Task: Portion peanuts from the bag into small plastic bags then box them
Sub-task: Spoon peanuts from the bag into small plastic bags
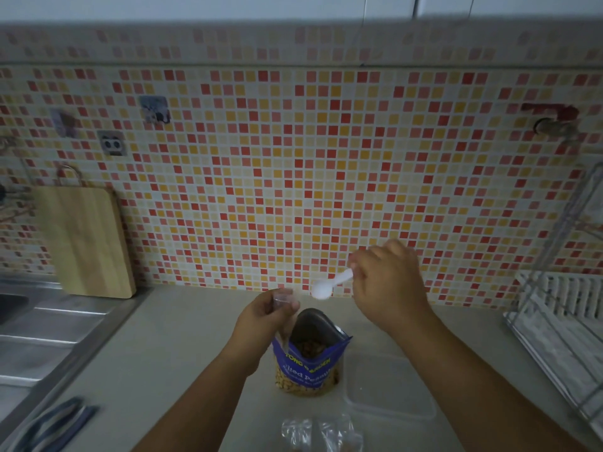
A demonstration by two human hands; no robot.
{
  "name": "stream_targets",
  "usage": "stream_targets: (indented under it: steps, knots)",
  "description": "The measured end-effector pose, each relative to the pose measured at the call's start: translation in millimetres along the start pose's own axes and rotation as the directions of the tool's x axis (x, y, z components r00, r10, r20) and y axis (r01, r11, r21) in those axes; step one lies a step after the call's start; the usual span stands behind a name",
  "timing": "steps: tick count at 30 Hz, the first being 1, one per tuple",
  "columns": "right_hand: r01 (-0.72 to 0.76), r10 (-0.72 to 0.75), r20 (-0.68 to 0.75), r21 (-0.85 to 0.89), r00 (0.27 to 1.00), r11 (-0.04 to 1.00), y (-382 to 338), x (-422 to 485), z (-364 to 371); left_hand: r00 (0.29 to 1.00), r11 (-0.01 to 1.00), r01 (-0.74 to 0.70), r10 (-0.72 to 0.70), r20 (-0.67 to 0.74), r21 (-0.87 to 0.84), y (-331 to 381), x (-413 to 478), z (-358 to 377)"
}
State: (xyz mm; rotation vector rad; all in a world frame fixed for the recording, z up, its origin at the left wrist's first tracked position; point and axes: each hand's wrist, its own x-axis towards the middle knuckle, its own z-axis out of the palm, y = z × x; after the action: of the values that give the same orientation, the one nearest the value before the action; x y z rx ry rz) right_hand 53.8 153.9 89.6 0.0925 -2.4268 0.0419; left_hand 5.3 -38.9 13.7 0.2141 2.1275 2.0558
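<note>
The left hand (261, 318) pinches a small plastic bag (283, 296) by its top, just left of the peanut bag (306, 367). The right hand (388, 288) grips a white spoon (329, 285) by the handle, above and behind the open peanut bag. This looks like the scooping step. Next, the spoon must probably dip into the mouth while the small bag is kept open. The blue label reads "Tong Garden" and, partly, "…lted Peanu…". A clear box (388, 389) waits to its right.
</note>
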Motion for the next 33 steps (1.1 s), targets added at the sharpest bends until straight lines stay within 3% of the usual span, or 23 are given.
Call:
stream_targets:
  steps: [3,5,14,15,16,18,19,20,23,27,33]
  knots:
    - [-0.077,0.072,0.362,-0.002,0.929,0.997,-4.5,-27.7,37.4,0.997,0.980,0.019,-0.004,0.080,-0.196,1.0,-4.9,-3.8]
    - [-0.086,0.079,0.474,-0.008,0.877,0.996,-10.5,-44.2,56.7,0.992,0.957,0.067,-0.035,0.119,-0.282,2.3,-8.4,-2.4]
    - [-0.248,0.181,0.463,0.087,0.867,0.965,-19.3,-57.8,76.3,0.976,0.931,0.175,-0.122,0.179,-0.321,5.3,-29.8,4.3]
    - [-0.339,0.221,0.446,0.204,0.867,0.919,-20.5,-55.5,71.6,0.975,0.936,0.173,-0.119,0.189,-0.305,4.5,-31.4,3.8]
    - [-0.455,0.263,0.459,0.380,0.849,0.805,-22.5,-52.9,64.0,0.973,0.938,0.178,-0.122,0.196,-0.296,3.7,-33.0,3.8]
    - [-0.629,0.278,0.565,0.672,0.777,0.391,-30.1,-50.2,45.2,0.969,0.940,0.179,-0.117,0.216,-0.291,1.5,-35.9,5.8]
    - [-0.656,0.255,0.605,0.716,0.754,0.239,-34.6,-50.7,36.3,0.968,0.943,0.169,-0.105,0.227,-0.287,0.6,-37.8,7.6]
    - [-0.655,0.241,0.611,0.728,0.754,0.203,-38.1,-53.0,30.1,0.966,0.946,0.159,-0.091,0.241,-0.282,0.0,-39.4,10.1]
    - [-0.634,0.298,0.571,0.750,0.765,0.190,-45.2,-60.8,24.3,0.969,0.960,0.118,-0.055,0.242,-0.255,-1.4,-43.1,18.5]
    - [-0.654,0.403,0.553,0.737,0.729,0.170,-42.9,-68.3,26.7,0.986,0.947,0.092,-0.043,0.164,-0.308,-2.8,-48.6,28.9]
    - [-0.634,0.430,0.486,0.696,0.761,0.337,-42.7,-76.4,23.4,0.999,0.962,0.022,-0.013,0.032,-0.271,-5.7,-51.9,37.5]
